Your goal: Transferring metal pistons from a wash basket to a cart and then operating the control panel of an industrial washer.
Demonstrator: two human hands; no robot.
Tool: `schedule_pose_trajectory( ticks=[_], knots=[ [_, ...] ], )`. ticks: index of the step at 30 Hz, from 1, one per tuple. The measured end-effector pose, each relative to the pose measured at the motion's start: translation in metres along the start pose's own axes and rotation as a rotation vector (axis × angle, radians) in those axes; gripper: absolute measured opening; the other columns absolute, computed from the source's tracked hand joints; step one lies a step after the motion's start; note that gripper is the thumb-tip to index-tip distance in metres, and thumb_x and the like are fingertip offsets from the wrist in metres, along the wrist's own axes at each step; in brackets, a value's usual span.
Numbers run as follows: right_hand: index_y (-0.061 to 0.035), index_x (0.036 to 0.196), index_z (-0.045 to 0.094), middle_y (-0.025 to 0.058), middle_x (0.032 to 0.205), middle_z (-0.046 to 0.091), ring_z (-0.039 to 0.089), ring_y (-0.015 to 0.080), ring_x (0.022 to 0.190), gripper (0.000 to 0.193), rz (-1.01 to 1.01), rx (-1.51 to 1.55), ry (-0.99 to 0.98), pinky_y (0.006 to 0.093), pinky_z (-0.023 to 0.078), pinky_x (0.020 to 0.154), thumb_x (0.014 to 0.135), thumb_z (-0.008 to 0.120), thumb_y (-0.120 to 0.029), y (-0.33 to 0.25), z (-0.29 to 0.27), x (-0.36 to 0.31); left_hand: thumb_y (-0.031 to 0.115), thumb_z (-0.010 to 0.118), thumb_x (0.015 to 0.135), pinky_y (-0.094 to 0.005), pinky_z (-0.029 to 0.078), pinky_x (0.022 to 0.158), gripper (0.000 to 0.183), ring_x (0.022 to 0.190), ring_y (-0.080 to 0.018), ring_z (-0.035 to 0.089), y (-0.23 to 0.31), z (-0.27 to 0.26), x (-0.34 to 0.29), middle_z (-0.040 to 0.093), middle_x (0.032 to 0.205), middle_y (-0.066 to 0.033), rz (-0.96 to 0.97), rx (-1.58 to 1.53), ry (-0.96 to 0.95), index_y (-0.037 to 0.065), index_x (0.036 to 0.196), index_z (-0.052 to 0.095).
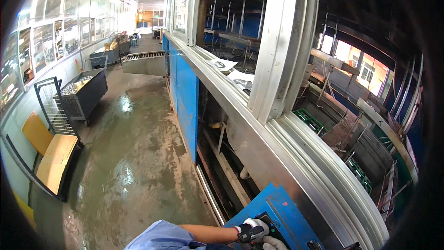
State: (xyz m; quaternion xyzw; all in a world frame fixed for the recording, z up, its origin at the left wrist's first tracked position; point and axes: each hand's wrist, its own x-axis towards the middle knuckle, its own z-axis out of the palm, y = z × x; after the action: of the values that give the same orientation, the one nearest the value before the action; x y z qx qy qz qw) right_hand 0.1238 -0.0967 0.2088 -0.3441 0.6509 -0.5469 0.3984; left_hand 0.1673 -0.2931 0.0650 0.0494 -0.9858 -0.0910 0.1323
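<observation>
Two gloved hands sit low in the head view — my left hand [252,231] rests on the dark control box [273,231] set into the blue panel [282,208], fingers curled together over it, while my right hand [274,244] is mostly cut off, grip unclear. I judge I'm working the controls; pressing needs a steady fingertip — window frame [277,65] and wet floor [134,157] beyond.
</observation>
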Motion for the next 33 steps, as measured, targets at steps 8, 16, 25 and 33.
schedule_pose_trajectory(
  ticks=[8,16,25,33],
  knots=[
    [-0.0002,0.132,0.066,0.0091,0.125,0.07,0.063,0.0205,0.115,0.039,0.016,0.014,0.014,0.0339,0.048,0.104,0.102,0.065,-0.025,-0.006,0.002,0.0,0.024,0.065,0.079,-0.0433,0.044,0.034,0.024,0.05,-0.03,0.062,-0.019,0.028,-0.003,0.058,0.057,-0.0125,0.16,-0.596,0.16,0.01,0.059,0.063],
    [0.0,0.136,0.063,0.0111,0.126,0.069,0.063,0.0207,0.116,0.041,0.056,0.13,-0.019,0.0346,0.047,0.106,0.104,0.064,-0.026,0.005,0.0,0.006,0.019,0.07,0.075,-0.0444,0.044,0.035,0.017,0.049,-0.0303,0.063,-0.012,0.032,0.007,0.059,0.056,-0.0127,0.043,-0.137,-0.041,0.01,0.06,0.066],
    [0.0001,0.137,0.062,0.0117,0.125,0.069,0.062,0.0207,0.117,0.04,0.066,0.098,-0.008,0.0346,0.047,0.105,0.107,0.058,-0.026,0.007,0.002,0.003,0.017,0.072,0.072,-0.0442,0.043,0.035,0.018,0.049,-0.0318,0.061,-0.01,0.021,-0.002,0.059,0.055,-0.0128,0.161,0.37,0.292,0.009,0.058,0.066],
    [-0.0011,0.134,0.066,0.008,0.125,0.069,0.062,0.0159,0.116,0.037,0.009,-0.105,0.01,0.031,0.047,0.103,0.105,0.054,-0.023,0.016,-0.002,0.009,0.015,0.075,0.07,-0.0446,0.038,0.032,0.021,0.044,-0.0316,0.056,-0.019,0.06,0.011,0.054,0.051,-0.0126,0.082,-0.125,-0.039,0.008,0.054,0.063]
  ],
)
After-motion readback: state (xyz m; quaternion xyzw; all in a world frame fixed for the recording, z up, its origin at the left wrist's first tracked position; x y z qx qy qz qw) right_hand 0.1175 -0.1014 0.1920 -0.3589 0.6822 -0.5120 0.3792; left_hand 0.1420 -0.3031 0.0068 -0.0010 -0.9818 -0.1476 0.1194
